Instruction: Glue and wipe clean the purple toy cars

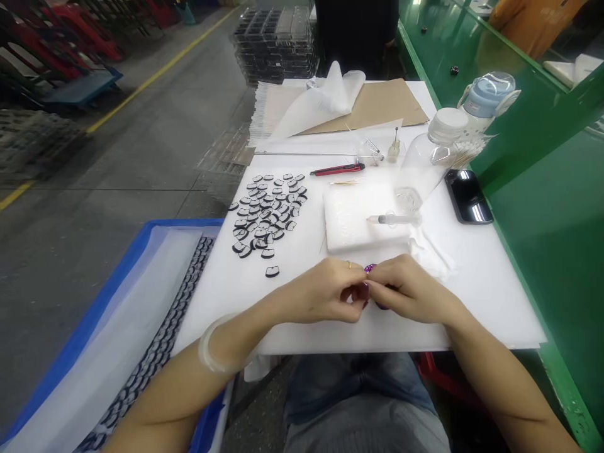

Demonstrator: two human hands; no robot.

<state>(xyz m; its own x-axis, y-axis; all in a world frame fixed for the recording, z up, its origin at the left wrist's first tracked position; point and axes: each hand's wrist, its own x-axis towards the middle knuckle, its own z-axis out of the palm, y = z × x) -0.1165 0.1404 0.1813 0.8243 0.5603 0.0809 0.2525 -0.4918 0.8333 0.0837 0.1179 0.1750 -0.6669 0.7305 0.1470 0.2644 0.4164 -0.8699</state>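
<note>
My left hand (325, 292) and my right hand (408, 290) meet fingertip to fingertip over the near part of the white work sheet (476, 296). Both are pinched closed around something small between them; a bit of purple (370, 268) shows at the fingers, and I cannot make out what it is. A pale bangle (207, 346) sits on my left wrist. A heap of several small black-and-white flat pieces (267, 211) lies to the left, one piece (272, 272) apart from it. A syringe (394, 219) rests on a white foam pad (353, 217) just beyond my hands.
A red utility knife (337, 169), a clear bottle (431, 157), a blue-capped bottle (491, 94) and a black phone (468, 196) lie farther back. Brown card and white bags (340, 104) cover the far end. A blue tray (117, 352) holds rows of pieces at left. Green bench (557, 239) at right.
</note>
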